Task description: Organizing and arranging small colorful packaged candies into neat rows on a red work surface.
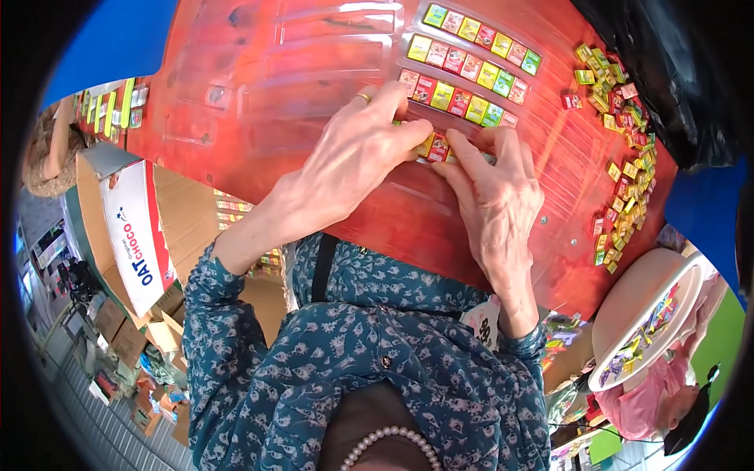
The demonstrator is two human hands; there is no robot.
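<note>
A clear plastic tray (345, 59) with long slots lies on a red tabletop. Three slots on its right side hold rows of small red, yellow, green and pink boxes (459, 63). Nearer me, both hands meet over another row, where a small red box (439, 147) shows between them. My right hand (499, 184) closes thumb and fingertips at that box's right side. My left hand (365, 133) is bent over the row's left part with its fingers closed; what they grip is hidden. The ends of this row are covered by my hands.
Loose small boxes (620, 180) are scattered along the table's right side, beside a black plastic bag (667, 86). A white basin (683, 286) with wrapped pieces stands at the lower right, near a person in pink (644, 400). An open carton (133, 228) sits at left.
</note>
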